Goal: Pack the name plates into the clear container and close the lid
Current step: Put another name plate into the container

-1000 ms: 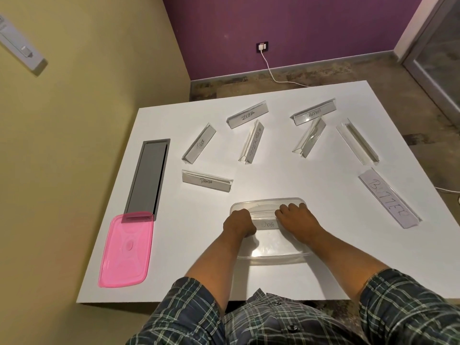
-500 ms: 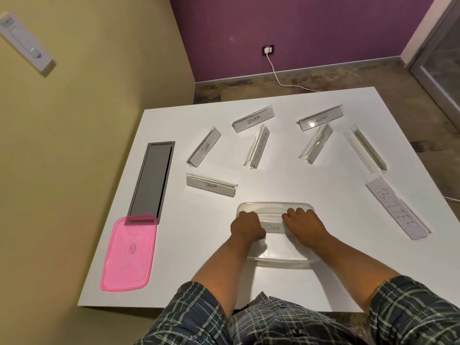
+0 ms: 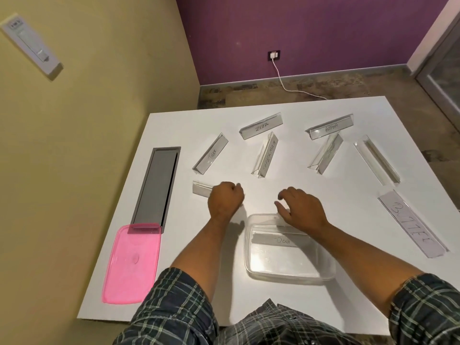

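Note:
A clear container (image 3: 249, 257) sits on the white table (image 3: 311, 188) near its front edge, with a "DOG" name plate (image 3: 276, 239) lying inside. My right hand (image 3: 302, 211) hovers over the container's far rim, fingers apart and holding nothing. To the left, my left hand (image 3: 225, 200) is curled over the right part of a name plate (image 3: 201, 189) that lies on the table. Several more plates lie farther back: TIGER (image 3: 211, 154), ZEBRA (image 3: 261, 125), SUPERMAN (image 3: 266, 155), ALPHA (image 3: 329, 126). A pink lid (image 3: 132, 262) rests at the front left.
A large flat "BUTTER" plate (image 3: 412, 226) lies at the right edge, with an unlabelled clear plate (image 3: 377, 159) behind it and one tilted plate (image 3: 326, 154) beside ALPHA. A grey recessed cable slot (image 3: 156, 185) runs along the table's left side. A yellow wall stands to the left.
Both hands let go of the DOG plate and left the container. My left hand moved forward-left onto the plate beside the container. My right hand rose over the far rim.

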Motion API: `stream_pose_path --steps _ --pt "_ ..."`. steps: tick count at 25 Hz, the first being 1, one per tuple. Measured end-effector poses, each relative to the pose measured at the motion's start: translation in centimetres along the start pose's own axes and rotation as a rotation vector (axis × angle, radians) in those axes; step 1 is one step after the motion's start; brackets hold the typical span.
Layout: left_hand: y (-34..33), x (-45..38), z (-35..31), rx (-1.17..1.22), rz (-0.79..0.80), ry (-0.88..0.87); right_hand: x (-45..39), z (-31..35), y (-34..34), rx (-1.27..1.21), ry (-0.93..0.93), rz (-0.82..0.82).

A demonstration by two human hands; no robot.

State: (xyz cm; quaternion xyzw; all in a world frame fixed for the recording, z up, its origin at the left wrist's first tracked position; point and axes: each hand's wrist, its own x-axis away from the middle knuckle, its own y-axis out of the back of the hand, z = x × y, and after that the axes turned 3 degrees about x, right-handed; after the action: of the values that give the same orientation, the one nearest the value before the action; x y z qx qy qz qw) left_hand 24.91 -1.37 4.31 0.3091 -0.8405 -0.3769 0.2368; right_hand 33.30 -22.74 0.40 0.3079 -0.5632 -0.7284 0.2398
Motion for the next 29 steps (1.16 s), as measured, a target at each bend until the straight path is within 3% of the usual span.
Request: stream_pose_path --steps 3,7,10,14,19,24,29 --pt "1.8 -3.1 2.6 0.038 -0.015 0.054 -3.5 2.0 -0.2 -0.277 -0.194 0.206" --pt "3.5 -6.2 5.8 -0.011 0.123 0.177 -6.6 4.2 -1.7 -0.490 -0.337 0.508" --pt "3.8 -8.2 7.2 -0.038 0.197 0.225 -8.0 5.8 -3.8 -0.549 -0.376 0.600" --pt "4.1 -9.9 8.7 -0.029 0.295 0.246 -9.1 7.3 -5.8 -0.431 -0.342 0.727" --pt "3.7 -11.0 10.6 0.084 0.391 0.237 -9.9 8.7 -6.9 -0.507 -0.340 0.763" --pt "3.5 -11.3 10.9 0.066 0.269 0.190 -9.6 8.9 -6.9 -0.623 -0.374 0.749" --pt "3.7 -10.0 10.7 -0.110 0.133 0.183 -8.7 8.1 -5.7 -0.549 -0.350 0.558"
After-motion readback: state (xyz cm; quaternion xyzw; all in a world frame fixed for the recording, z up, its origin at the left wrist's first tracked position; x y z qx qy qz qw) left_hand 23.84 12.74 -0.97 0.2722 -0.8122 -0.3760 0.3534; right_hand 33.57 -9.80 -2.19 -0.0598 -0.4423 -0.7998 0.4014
